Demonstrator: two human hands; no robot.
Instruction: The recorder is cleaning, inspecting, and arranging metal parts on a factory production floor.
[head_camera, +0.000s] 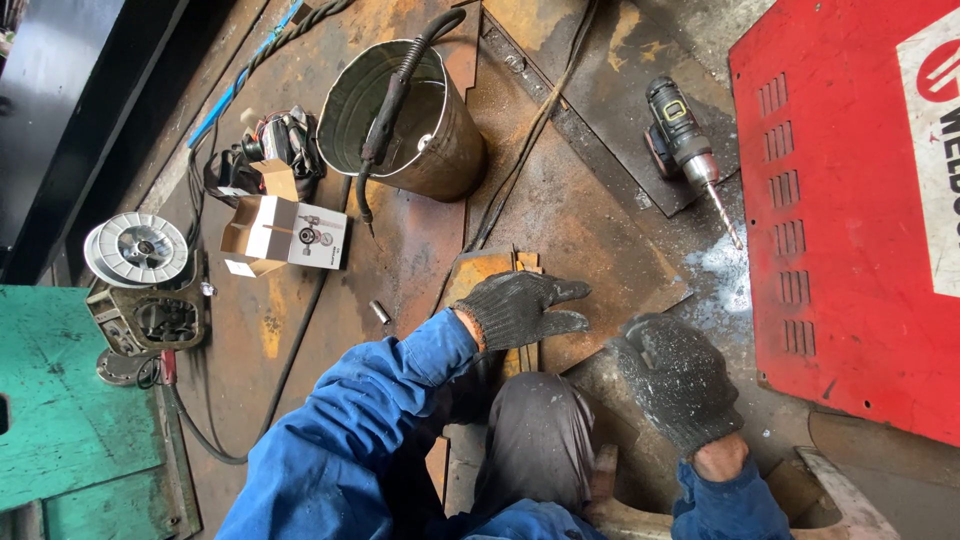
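Observation:
Both of my hands wear dark knitted gloves, and blue sleeves cover my arms. My left hand (522, 307) lies with fingers spread on a small rusty steel piece (483, 270) that rests on the rusty steel floor plate (560, 230). My right hand (675, 378) rests palm down on the plate to the right, holding nothing. My grey-trousered knee (538, 435) sits between the two arms. A cordless drill (683, 143) with a bit lies on the plate further off, beyond my right hand.
A metal bucket (450, 150) holds a welding torch (390, 110) and its cable. A small cardboard box (285, 233), a wire spool (137, 248) and a wire feeder (160, 320) lie left. A red machine panel (850, 220) fills the right; a green surface (60, 400) is at lower left.

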